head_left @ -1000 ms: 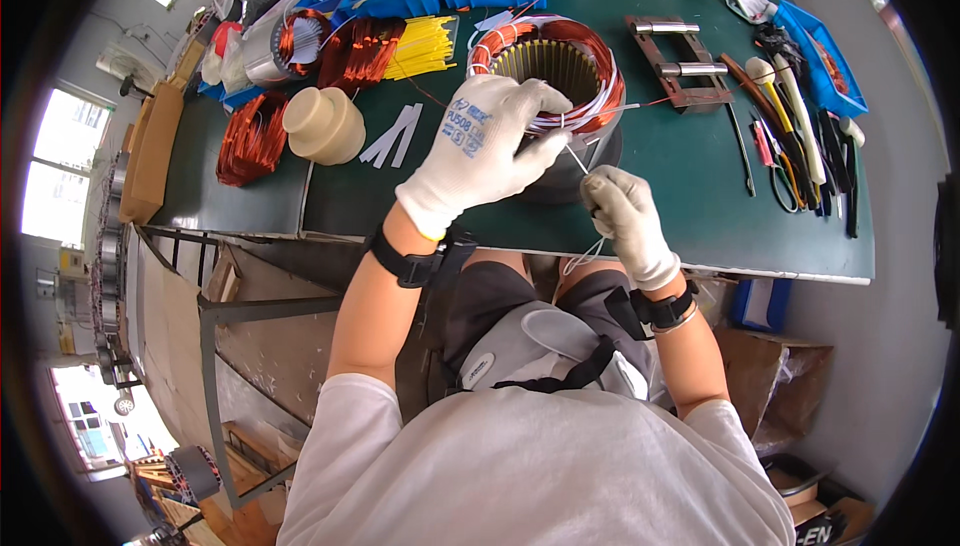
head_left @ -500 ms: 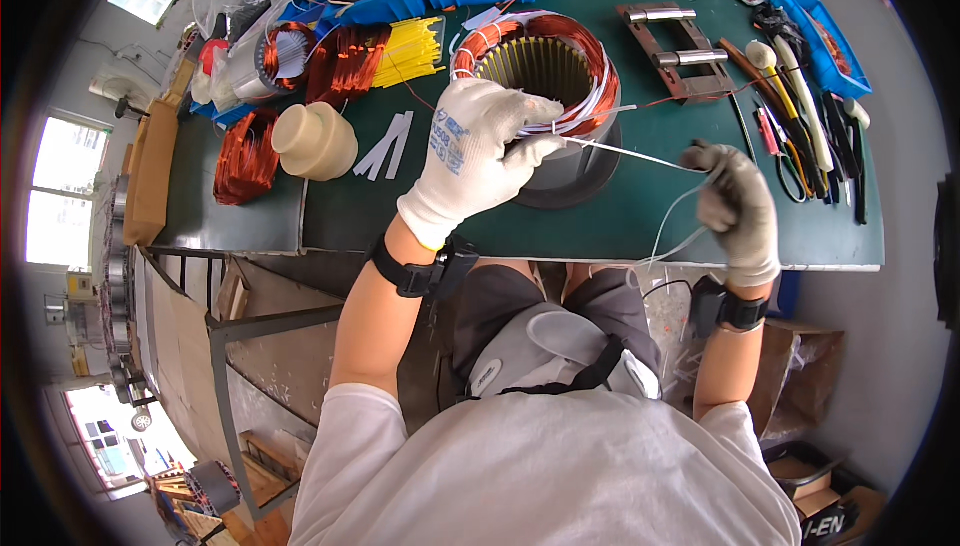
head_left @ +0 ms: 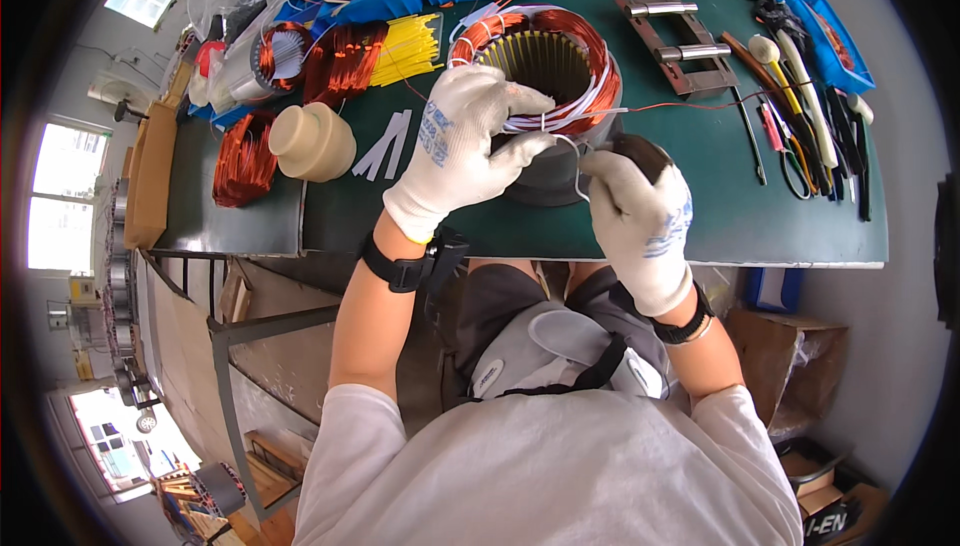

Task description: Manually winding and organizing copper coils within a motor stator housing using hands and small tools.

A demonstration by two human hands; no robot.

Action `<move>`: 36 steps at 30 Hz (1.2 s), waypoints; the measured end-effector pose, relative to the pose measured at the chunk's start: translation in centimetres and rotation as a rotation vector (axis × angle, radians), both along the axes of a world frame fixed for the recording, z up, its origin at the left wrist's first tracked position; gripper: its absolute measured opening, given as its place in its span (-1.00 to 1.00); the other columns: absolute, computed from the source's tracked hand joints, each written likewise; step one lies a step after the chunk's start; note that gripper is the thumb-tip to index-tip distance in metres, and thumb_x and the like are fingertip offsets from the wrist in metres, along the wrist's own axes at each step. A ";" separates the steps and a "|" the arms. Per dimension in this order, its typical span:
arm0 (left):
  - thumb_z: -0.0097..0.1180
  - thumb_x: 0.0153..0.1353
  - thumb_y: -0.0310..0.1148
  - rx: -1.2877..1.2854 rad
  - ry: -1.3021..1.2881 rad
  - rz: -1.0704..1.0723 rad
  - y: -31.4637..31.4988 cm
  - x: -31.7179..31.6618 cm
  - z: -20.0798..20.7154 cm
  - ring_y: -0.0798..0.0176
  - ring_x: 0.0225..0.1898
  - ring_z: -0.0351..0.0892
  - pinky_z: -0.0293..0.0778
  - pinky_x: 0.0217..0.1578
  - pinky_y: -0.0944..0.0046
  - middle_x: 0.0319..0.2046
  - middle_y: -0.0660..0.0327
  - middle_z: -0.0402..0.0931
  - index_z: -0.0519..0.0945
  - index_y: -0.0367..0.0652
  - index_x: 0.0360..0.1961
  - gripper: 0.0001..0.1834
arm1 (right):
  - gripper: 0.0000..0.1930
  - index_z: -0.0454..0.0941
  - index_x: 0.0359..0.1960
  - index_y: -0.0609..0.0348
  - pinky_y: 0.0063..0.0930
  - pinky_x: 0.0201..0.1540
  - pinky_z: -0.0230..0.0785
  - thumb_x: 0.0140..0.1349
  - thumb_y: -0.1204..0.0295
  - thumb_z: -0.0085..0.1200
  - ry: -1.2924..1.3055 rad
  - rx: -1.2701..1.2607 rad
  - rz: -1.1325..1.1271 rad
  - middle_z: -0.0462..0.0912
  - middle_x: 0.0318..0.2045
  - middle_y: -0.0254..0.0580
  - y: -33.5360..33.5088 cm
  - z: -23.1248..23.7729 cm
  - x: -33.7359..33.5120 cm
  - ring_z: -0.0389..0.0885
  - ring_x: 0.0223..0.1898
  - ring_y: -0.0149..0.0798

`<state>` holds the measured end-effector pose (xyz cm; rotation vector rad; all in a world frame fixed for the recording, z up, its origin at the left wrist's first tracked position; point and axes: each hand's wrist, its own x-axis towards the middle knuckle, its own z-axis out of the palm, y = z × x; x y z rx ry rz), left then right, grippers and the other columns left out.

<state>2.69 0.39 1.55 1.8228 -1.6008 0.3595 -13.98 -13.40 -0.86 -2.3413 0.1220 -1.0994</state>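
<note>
A motor stator (head_left: pixel 592 46) with orange copper windings and yellow slot liners stands upright on the bench in front of me. White cord is laced round its upper winding. My left hand (head_left: pixel 465 146), in a white glove, pinches the winding's near left edge between thumb and fingers. My right hand (head_left: pixel 645 216), in a glove with a dark palm side, is closed on the white lacing cord (head_left: pixel 579 178) just right of the left thumb. The cord forms a small loop between both hands. Its far end is hidden by the right hand.
A cream plastic cup-shaped block (head_left: pixel 312 142), white strips (head_left: pixel 384 151), copper coils (head_left: pixel 243 161) and yellow slot strips (head_left: pixel 408 51) lie left. Rightward are a metal frame with rollers (head_left: pixel 680 46), hand tools (head_left: pixel 800 126) and a blue bin (head_left: pixel 822 36). A red-brown wire crosses the bench.
My right hand has come left and nearer to the stator, turning its back up. The cord, stretched out to the right before, is now a short loop. My left hand has barely moved.
</note>
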 end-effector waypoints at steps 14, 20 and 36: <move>0.49 -0.05 0.04 -0.558 -0.290 0.528 -0.9 -2.6 -5.2 -0.46 0.45 -0.15 -0.26 0.31 -0.53 0.42 -0.46 -0.14 -0.15 -0.13 0.53 0.31 | -0.72 0.60 -0.18 -0.01 -0.26 -0.14 0.52 0.00 0.41 0.21 0.013 -1.053 0.401 0.67 -0.18 -0.18 -3.6 8.3 3.3 0.61 -0.04 -0.06; 0.47 -0.03 0.01 -0.592 -0.301 0.487 -1.0 -2.8 -5.6 -0.47 0.46 -0.20 -0.26 0.31 -0.53 0.44 -0.44 -0.20 -0.14 -0.10 0.54 0.28 | -0.37 0.46 0.22 0.00 -0.08 0.23 0.22 0.04 0.25 0.28 1.018 -0.942 0.481 0.66 -0.12 0.02 -4.8 10.1 8.8 0.54 0.09 0.04; 0.33 0.08 -0.47 -0.013 0.064 -0.041 -0.3 -1.5 1.5 -0.06 -0.08 0.61 0.46 -0.01 0.01 -0.10 0.16 0.67 0.48 -0.12 0.15 -0.44 | -0.81 0.49 -0.25 0.25 -0.26 -0.24 0.44 0.11 0.72 -0.04 0.295 -0.016 0.136 0.58 -0.40 0.02 -3.9 -0.7 -1.9 0.58 -0.33 0.09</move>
